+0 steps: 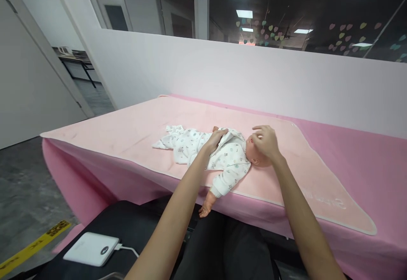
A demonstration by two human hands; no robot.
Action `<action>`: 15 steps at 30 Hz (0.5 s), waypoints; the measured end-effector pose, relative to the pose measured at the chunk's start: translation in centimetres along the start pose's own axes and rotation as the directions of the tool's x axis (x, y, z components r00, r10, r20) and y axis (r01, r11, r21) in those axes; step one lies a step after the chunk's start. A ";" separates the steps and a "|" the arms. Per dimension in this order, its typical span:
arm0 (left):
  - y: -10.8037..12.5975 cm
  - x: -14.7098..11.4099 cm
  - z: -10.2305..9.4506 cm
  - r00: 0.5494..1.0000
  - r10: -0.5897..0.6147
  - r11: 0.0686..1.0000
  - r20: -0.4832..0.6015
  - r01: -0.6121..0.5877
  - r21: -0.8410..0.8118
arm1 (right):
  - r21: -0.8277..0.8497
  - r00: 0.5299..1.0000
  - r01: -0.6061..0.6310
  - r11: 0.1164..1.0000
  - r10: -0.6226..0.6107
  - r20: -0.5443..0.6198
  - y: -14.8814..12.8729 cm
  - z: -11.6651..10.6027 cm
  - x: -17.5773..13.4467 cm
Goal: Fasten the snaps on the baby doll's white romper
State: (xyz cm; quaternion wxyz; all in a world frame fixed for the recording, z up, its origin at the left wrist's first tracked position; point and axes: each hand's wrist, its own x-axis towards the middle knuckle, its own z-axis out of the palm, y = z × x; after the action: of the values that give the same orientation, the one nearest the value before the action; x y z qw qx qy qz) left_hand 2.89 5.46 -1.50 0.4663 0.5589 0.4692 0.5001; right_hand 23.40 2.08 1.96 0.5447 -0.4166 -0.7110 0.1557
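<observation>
A baby doll (pixel 261 159) lies on its back on a pink mat, its head to the right. It wears a white printed jacket (pixel 233 158) and matching trousers (pixel 187 144). My left hand (pixel 217 140) is at the front of the jacket, with its fingers closed on the loose front edge. Over the doll's face is my right hand (pixel 266 141), its fingers curved and apart with nothing seen between them; it hides part of the face. One doll arm (pixel 208 203) hangs past the near edge of the table.
The light pink mat (pixel 127 131) covers much of a table draped in a darker pink cloth (pixel 375 165). A white wall (pixel 222 72) with a window above borders the far side. A white power bank (pixel 92 248) with a cable lies on a black surface at lower left.
</observation>
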 end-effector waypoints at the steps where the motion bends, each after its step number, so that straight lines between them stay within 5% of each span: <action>1: 0.1 -0.1 0.0 1.000 -0.002 0.997 0.026 0.004 -0.082 | -0.181 0.989 0.079 0.980 -0.055 0.137 -1.2 1.5 0.2; 4: 0.0 -0.2 0.1 0.996 -0.009 0.945 0.087 0.037 -0.325 | -0.678 0.862 0.353 0.645 0.057 0.504 -3.3 6.1 0.7; 9: -0.5 0.0 0.2 0.997 -0.061 0.892 0.042 0.073 -0.447 | -0.819 0.878 0.322 0.474 0.173 0.446 -2.6 9.9 2.0; 15: -0.4 -0.2 0.5 1.000 -0.012 0.921 -0.027 0.001 -0.390 | -0.838 0.899 0.350 0.418 0.101 0.426 -2.7 8.9 1.1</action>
State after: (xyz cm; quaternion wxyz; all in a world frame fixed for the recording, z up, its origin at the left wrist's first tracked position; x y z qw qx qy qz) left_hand 3.32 5.24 -1.92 0.5629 0.4462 0.3690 0.5898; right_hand 14.16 3.39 1.28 0.0833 -0.5434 -0.8094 -0.2065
